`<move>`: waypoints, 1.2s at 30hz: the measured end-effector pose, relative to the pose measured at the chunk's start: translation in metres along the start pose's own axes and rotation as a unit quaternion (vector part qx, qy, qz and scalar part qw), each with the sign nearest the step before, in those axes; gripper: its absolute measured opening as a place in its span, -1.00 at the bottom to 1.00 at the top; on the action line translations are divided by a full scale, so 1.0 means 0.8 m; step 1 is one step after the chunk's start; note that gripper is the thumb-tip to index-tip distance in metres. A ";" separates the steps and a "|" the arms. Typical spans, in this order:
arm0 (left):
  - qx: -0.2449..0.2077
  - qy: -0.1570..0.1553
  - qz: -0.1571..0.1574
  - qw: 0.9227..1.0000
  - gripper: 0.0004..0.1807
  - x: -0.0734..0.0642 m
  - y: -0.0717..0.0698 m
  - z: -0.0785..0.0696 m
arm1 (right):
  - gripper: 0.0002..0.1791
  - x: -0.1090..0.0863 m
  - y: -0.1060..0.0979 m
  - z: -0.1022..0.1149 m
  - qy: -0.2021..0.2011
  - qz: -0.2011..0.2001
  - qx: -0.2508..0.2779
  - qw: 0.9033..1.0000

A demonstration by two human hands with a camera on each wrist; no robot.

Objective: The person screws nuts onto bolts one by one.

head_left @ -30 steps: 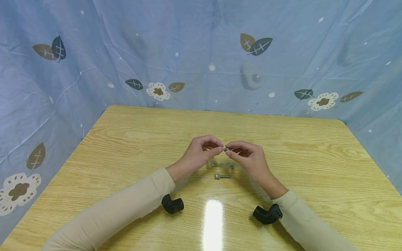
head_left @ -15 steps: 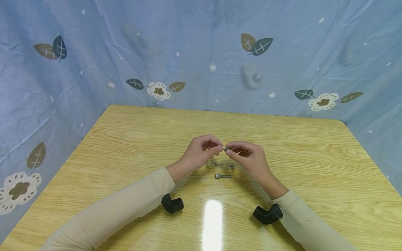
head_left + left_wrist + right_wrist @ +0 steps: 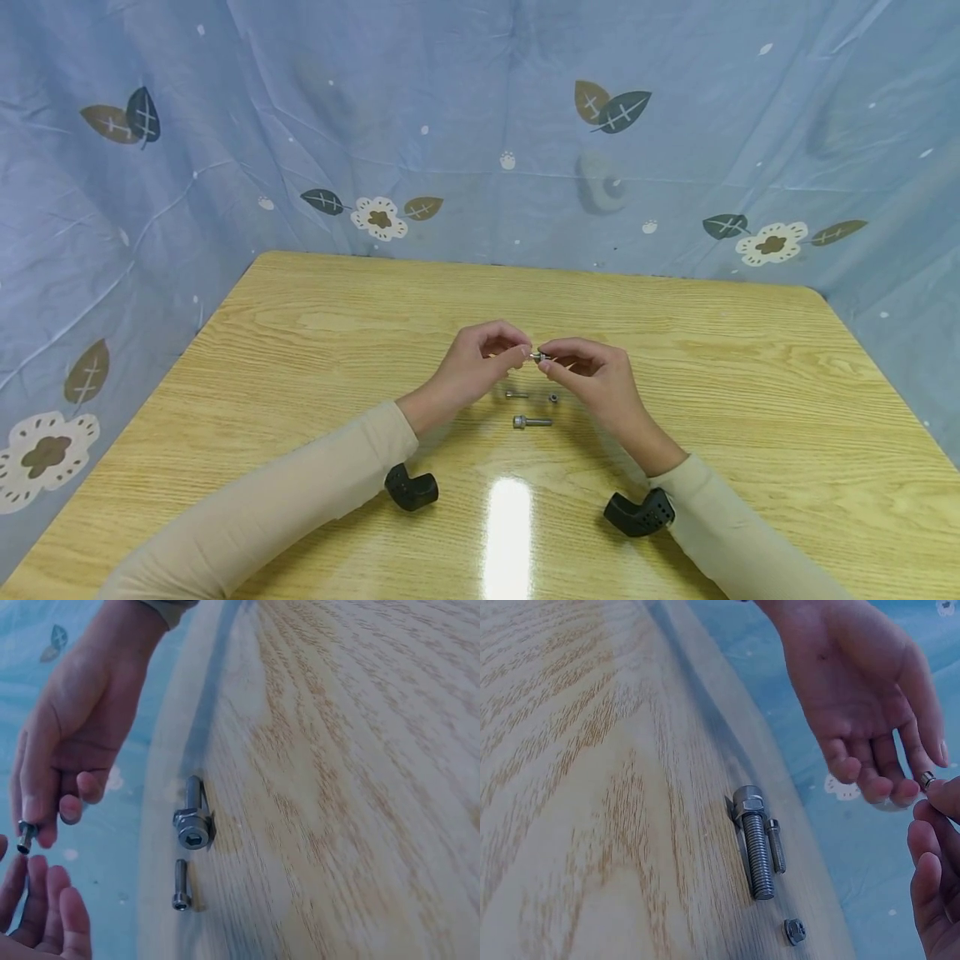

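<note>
My left hand (image 3: 480, 362) and right hand (image 3: 596, 377) meet fingertip to fingertip above the table. Between them is a small socket-head bolt (image 3: 24, 846) with a nut (image 3: 28, 826) around it. Thumb and forefinger of the right hand pinch the nut. The left fingertips are right at the bolt's head, thumb and forefinger closing on it. Below the hands lie a thick socket-head bolt (image 3: 531, 422) with a nut on it, a thin socket-head bolt (image 3: 517, 394) and a loose flanged nut (image 3: 795, 931). Fingers hide part of the held pieces.
The wooden table (image 3: 337, 317) has a rounded far edge, with a blue patterned curtain (image 3: 465, 125) behind and at the sides. A black camera mount (image 3: 412, 490) is under the left wrist, another black mount (image 3: 639, 512) under the right.
The left fingertips have shifted slightly left, so a bit more of the held bolt shows between the hands. The right hand and the pieces on the table stay put.
</note>
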State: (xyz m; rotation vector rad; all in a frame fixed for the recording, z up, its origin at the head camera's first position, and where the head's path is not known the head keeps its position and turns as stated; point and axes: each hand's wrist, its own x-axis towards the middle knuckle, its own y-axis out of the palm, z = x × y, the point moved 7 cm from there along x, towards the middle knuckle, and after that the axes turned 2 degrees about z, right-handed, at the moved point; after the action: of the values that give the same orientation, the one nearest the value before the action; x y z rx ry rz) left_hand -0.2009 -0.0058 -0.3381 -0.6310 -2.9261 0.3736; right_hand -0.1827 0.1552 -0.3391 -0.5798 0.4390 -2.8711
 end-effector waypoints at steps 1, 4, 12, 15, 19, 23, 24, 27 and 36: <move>-0.002 -0.005 0.002 1.000 -0.84 0.000 0.000 0.000 | -0.80 0.000 0.000 0.000 0.001 -0.001 0.000 1.000; -0.005 -0.012 0.007 1.000 -0.83 -0.001 0.001 0.002 | -0.80 0.000 0.000 0.001 0.002 -0.003 -0.001 1.000; 0.010 0.014 -0.006 1.000 -0.87 0.001 0.000 -0.003 | -0.80 0.000 0.001 0.000 0.001 0.001 0.005 1.000; 0.006 0.019 -0.005 1.000 -0.86 0.002 0.001 -0.003 | -0.80 -0.001 0.000 -0.001 0.000 0.001 0.003 1.000; 0.007 0.003 -0.002 1.000 -0.88 0.002 0.002 -0.001 | -0.80 -0.001 -0.001 -0.002 0.001 -0.001 0.002 1.000; 0.000 -0.022 0.004 1.000 -0.87 0.001 0.003 0.002 | -0.80 -0.001 -0.002 -0.002 0.001 -0.004 0.004 1.000; -0.001 -0.025 0.006 1.000 -0.86 0.001 0.004 0.003 | -0.80 -0.001 -0.002 -0.002 0.000 -0.005 0.004 1.000; -0.004 -0.028 0.008 1.000 -0.86 0.001 0.004 0.003 | -0.80 -0.001 -0.003 -0.001 -0.003 -0.006 0.005 1.000; 0.017 0.013 -0.003 1.000 -0.89 0.002 0.004 -0.005 | -0.81 -0.002 -0.004 -0.002 -0.006 -0.007 -0.004 1.000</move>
State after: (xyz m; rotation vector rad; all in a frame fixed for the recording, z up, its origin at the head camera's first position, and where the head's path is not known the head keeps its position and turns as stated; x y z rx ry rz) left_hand -0.2007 -0.0017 -0.3353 -0.6182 -2.8897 0.4111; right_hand -0.1821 0.1588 -0.3397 -0.6037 0.4453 -2.8795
